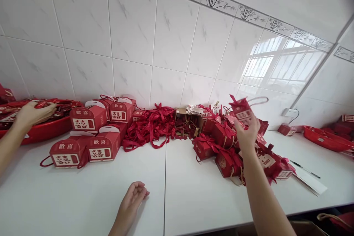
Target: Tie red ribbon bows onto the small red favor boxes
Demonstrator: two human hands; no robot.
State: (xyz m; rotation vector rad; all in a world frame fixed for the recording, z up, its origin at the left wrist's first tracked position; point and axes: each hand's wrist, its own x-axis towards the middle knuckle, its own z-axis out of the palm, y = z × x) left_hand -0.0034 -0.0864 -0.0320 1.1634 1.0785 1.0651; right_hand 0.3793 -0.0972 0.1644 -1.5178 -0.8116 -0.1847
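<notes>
At two o'clock from the middle of the view, the right hand (pixel 246 134) is raised above the tabletop (pixel 83 199) and closed around the lower part of a small red gift box (pixel 241 110). The box is off the surface, tilted, with its pale cord handle looping out toward three o'clock. Directly below it, at four o'clock, lies a pile of ribboned red boxes (pixel 221 151), and the forearm crosses in front of that pile.

At six o'clock the left hand (pixel 133 193) rests on the bare tabletop, fingers loosely curled and holding nothing, well apart from every box.

At nine o'clock a second person's hand (pixel 33 113) reaches in from the left edge and lies on the contents of a red basin (pixel 41 132). Just beside that basin, toward the centre, stand larger labelled red boxes (pixel 88 118) in two rows, the nearer row at about eight o'clock.

Against the tiled wall (pixel 132 25) at twelve o'clock a heap of red ribbons (pixel 151 127) spreads out, touching an open cardboard box (pixel 188 118) on its right. At three o'clock another red tray (pixel 326 141) sits near the corner, with white sheets (pixel 311 183) and a dark pen (pixel 304 169) lying nearer the table edge.
</notes>
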